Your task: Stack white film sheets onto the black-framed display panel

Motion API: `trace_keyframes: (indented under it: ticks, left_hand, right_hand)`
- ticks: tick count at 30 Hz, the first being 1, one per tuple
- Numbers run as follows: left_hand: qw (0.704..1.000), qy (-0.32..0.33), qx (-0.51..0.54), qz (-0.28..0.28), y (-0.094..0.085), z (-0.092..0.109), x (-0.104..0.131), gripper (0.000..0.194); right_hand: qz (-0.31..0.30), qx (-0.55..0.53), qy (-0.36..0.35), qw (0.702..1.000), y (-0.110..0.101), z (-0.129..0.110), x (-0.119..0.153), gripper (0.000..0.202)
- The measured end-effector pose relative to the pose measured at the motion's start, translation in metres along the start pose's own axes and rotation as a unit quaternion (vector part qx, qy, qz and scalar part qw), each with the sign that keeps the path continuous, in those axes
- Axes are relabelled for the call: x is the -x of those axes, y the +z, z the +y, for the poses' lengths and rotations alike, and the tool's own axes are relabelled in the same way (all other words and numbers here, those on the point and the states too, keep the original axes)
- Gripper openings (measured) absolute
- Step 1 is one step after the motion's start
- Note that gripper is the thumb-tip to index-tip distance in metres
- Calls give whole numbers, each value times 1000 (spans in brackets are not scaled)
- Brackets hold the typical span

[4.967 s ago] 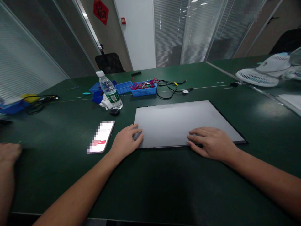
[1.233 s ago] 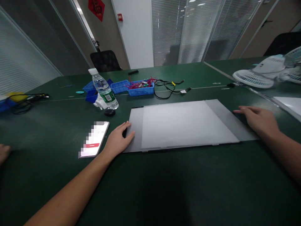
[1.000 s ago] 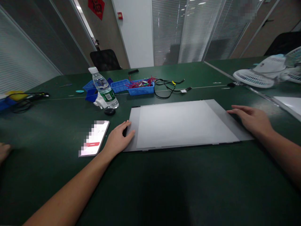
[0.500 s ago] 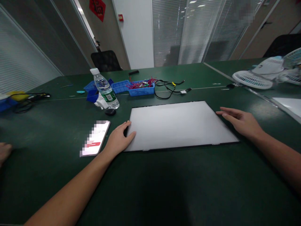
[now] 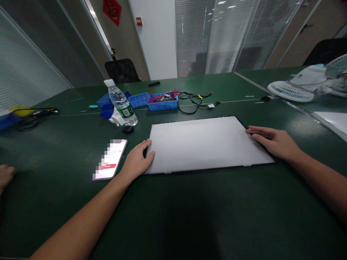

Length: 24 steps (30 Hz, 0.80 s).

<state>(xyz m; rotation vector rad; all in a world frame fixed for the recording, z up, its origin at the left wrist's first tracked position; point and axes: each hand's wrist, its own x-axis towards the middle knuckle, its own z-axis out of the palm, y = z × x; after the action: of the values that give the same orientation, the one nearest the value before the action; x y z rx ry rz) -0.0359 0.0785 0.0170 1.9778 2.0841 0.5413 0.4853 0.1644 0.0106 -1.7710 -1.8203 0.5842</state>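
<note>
A white flat panel (image 5: 208,144) with a thin black edge and small tabs along its near side lies flat on the green table. My left hand (image 5: 137,159) holds the panel's left edge, its thumb on the white face and its fingers along the side. At the opposite edge is my right hand (image 5: 276,141), its fingers stretched out and its fingertips and thumb touching the border. A phone (image 5: 112,160) with a lit, partly blurred screen lies left of my left hand.
A water bottle (image 5: 122,103) stands near a black mouse (image 5: 127,129). Behind the panel are a blue tray (image 5: 164,104) of red wires and black cables (image 5: 189,108). A white fan (image 5: 291,91) lies at right. Another person's hand (image 5: 5,176) shows at left.
My right hand has moved slightly left, bringing its fingertips and thumb onto the panel's right edge. My left hand keeps its place on the left edge, and the panel lies almost unmoved.
</note>
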Motion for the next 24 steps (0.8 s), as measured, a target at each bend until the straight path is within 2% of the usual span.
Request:
trace_keyframes:
  ticks: [7, 17, 19, 21, 24]
  left_hand:
    - [1000, 19, 1, 1, -1, -1, 0, 62]
    - [999, 29, 14, -3, 1, -11, -3, 66]
    - [999, 32, 15, -6, 1, -12, -3, 67]
    - [999, 36, 16, -11, 2, -12, -3, 68]
    - [998, 51, 17, -26, 0, -10, -2, 71]
  right_hand:
    - [10, 9, -20, 1000, 1, 7, -1, 52]
    - [-1, -44, -41, 998, -5, 15, -1, 48]
    - [3, -5, -66, 998, -10, 16, -2, 48]
    - [41, 81, -82, 992, -20, 27, -8, 49]
    - [141, 230, -64, 961, -48, 68, -23, 56]
